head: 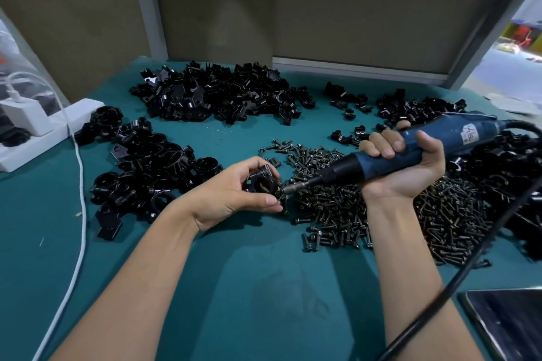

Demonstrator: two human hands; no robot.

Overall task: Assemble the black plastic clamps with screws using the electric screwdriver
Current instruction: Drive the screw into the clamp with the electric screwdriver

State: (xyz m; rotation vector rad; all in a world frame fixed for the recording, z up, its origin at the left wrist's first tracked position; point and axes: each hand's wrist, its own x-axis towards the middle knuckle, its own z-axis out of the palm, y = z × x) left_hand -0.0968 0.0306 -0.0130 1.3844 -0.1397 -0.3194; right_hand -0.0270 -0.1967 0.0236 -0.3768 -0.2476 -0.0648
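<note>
Two hands at work: left hand [234,193] pinches the black clamp [262,180] beside the screw pile [337,208], right hand [404,167] wraps the electric screwdriver [440,138] — best with the bit [293,185] square and the clamp held firm.

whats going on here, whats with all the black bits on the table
A person is assembling black plastic clamps at a green table. The left hand grips one clamp, while the right hand holds a blue electric screwdriver with its tip at the clamp's side. A pile of screws lies just beneath the tool, and heaps of clamp parts lie around it.
</note>
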